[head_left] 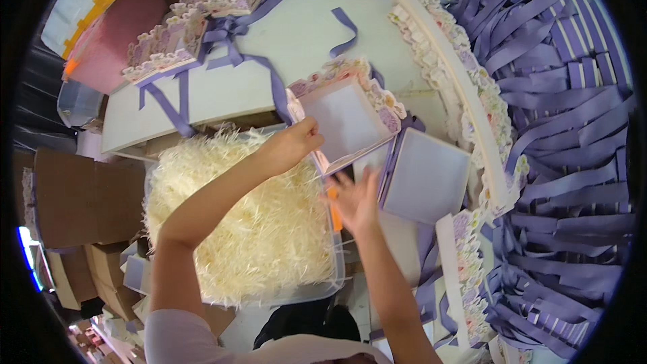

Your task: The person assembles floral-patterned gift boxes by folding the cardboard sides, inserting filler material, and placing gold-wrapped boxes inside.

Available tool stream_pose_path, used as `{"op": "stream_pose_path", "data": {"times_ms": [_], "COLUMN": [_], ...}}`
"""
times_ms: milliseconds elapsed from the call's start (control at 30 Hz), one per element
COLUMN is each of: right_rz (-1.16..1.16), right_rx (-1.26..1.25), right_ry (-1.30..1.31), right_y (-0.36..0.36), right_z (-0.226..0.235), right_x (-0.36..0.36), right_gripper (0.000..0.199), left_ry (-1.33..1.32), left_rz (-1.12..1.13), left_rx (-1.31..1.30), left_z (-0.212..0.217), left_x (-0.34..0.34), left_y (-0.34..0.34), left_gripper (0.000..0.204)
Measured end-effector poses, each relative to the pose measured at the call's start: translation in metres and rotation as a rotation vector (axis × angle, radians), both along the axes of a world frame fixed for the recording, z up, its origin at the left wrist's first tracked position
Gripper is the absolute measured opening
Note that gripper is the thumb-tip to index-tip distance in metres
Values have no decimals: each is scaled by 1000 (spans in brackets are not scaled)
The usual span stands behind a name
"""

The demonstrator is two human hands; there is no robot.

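Hands apart: left hand (295,145) pinched on the left wall of one floral-rimmed box (344,118), frame centre; right hand (357,202) spread by its lower corner, contact not discernible. Box: open top, pale lavender floor, scalloped flower-print walls. Lower centre: one clear bin (340,273), heaped with cream shreds (249,236). Just right of box: one shallow pale tray (428,175). Right side: crowded by purple ribbons (552,121), uncountable. Tabletop (290,37): front edge at left; bare patch upper centre, one loose ribbon strip (346,32). Beyond: five similar boxes (165,47), some cut off.
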State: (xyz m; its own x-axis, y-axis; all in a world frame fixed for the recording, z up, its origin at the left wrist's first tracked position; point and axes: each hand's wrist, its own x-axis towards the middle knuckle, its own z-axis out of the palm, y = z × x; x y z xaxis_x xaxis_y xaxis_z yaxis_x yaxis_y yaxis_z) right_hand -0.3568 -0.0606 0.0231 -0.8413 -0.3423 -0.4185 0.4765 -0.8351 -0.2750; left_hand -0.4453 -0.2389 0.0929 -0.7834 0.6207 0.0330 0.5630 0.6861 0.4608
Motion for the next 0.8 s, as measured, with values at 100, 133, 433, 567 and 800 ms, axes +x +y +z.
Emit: {"op": "stream_pose_path", "data": {"times_ms": [100, 133, 433, 567, 800], "right_rz": [-15, 4, 63, -2, 67], "right_rx": [306, 488, 1300, 1489, 1747], "right_ry": [-206, -262, -100, 104, 459], "right_y": [-7, -9, -2, 15, 34], "right_z": [0, 4, 28, 21, -10], "right_x": [-23, -28, -64, -86, -81], "right_gripper": [99, 101, 95, 71, 56], "left_ry": [34, 81, -692, -918, -1100], "left_rz": [0, 3, 840, 800, 745], "left_rx": [187, 302, 1659, 1602, 1621], "left_z": [-16, -26, -133, -148, -139], "left_x": [16, 19, 50, 52, 55], "left_y": [-9, -10, 47, 36, 24], "left_gripper": [25, 30, 56, 47, 56]}}
